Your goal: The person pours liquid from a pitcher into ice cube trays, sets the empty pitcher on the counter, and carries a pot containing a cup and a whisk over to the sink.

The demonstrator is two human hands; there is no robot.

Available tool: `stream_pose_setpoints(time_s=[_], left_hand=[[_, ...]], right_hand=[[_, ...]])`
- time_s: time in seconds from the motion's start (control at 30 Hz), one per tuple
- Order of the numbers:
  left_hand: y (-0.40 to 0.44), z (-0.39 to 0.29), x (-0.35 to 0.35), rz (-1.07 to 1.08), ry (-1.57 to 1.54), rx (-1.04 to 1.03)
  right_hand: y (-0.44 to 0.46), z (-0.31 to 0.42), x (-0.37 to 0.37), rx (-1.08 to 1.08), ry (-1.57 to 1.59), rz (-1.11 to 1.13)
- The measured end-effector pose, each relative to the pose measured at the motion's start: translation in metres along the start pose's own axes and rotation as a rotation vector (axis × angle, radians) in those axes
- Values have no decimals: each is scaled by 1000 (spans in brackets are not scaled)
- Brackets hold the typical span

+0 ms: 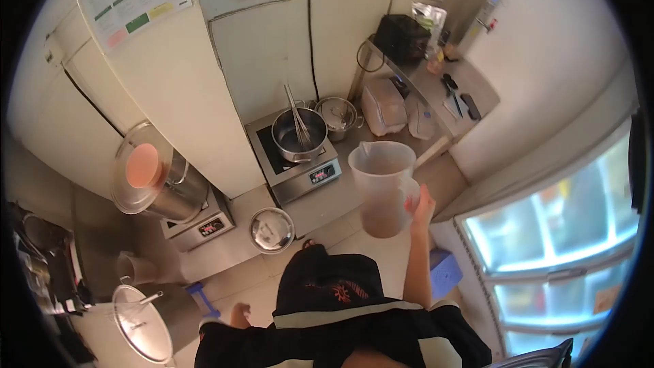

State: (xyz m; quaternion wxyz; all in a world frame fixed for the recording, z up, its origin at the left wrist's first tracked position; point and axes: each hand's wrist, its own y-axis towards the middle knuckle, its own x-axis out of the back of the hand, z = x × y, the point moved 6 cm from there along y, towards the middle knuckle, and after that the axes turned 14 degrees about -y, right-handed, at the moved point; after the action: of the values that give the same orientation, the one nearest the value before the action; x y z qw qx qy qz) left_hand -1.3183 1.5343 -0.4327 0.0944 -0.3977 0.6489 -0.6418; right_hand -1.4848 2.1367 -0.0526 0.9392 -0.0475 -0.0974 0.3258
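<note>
My right hand [422, 208] is wrapped round the handle of a large translucent plastic pitcher [383, 191], held up in front of the counter. The pitcher looks slightly cloudy, and its contents cannot be made out clearly. Low beside my body, my left hand [240, 315] hangs near the dark clothing, its fingers small and partly hidden. Behind the pitcher, to its left, a steel pot [283, 134] with a whisk [298, 119] standing in it rests on an induction cooker [289, 187]. Next to that pot is a smaller lidded pot [336, 114].
A round steel lid [272, 230] lies on the counter edge. At left, a large lidded pot [180, 187] sits on another cooker [203, 230], above a big open container [142, 324]. A lit glass-door fridge [552, 218] is at right, with a blue-purple stool [444, 272] beside it.
</note>
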Motion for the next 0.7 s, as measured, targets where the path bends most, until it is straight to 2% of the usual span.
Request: stream_pose_setpoints(time_s=[0.03,0.1,0.13,0.17,0.2,0.23,0.27,0.33,0.43,0.5,0.57,0.63,0.7], left_hand=[[16,-50,3,-26,44,-96],[39,-169,18,-139,107,-374],[33,-239,31,-199,137,-540],[-5,-313,49,-119,331,-751],[-26,-371,61,-186,371,-931],[-35,-405,76,-354,-43,-1107],[-68,-456,95,-203,-172,-1066],[-60,-504,99,-234,-207,-1006],[-25,-530,92,-276,-326,-1000],[-25,-522,84,-268,-559,-766],[7,-503,50,19,-989,-480],[22,-492,30,65,-1093,-141],[55,-488,27,138,-1184,-78]], right_hand=[[29,-1,-17,11,-19,24],[71,-31,-52,-144,257,35],[80,-32,-68,-171,248,53],[92,-28,-93,-232,295,142],[106,-24,-119,-282,343,232],[121,-27,-143,-289,337,253],[135,-31,-171,-267,338,316],[164,-43,-231,-260,323,420],[195,-69,-317,-365,297,473],[217,-85,-366,-464,332,444],[238,-117,-410,-596,387,470],[254,-160,-447,-720,430,479],[258,-204,-466,-870,425,454]])
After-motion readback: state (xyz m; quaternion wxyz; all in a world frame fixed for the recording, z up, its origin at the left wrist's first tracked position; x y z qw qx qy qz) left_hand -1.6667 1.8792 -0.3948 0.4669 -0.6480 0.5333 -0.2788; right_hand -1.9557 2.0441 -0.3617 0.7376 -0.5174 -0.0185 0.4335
